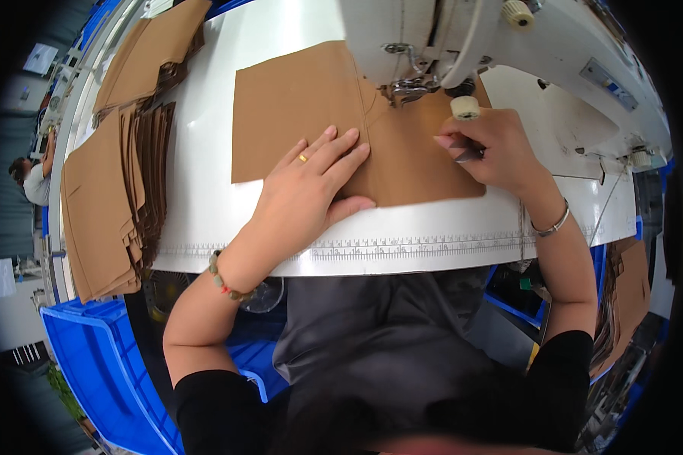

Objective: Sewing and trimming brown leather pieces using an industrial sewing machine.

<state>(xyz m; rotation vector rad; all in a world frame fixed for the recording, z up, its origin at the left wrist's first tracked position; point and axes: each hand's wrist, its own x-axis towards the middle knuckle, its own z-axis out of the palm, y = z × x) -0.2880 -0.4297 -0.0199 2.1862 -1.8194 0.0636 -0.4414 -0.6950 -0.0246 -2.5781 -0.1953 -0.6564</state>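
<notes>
A brown fabric panel (296,98) with a seam down its middle lies flat on the white sewing table, its far part under the sewing machine's needle area (410,89). My left hand (311,178) rests palm down on the panel, fingers stretched out beside the seam. Curled over the panel's right side, my right hand (501,148) holds small dark metal thread snips (469,150), whose pointed blades stick out from the fingers. Their handles are hidden in the palm. A loose thread runs from the needle area down over the fabric.
Stacks of brown fabric pieces (99,205) stand at the table's left edge, with more brown pieces (626,296) at the lower right. A printed ruler (402,249) runs along the table's near edge. Blue bins (99,364) sit below left. Another person (34,182) is far left.
</notes>
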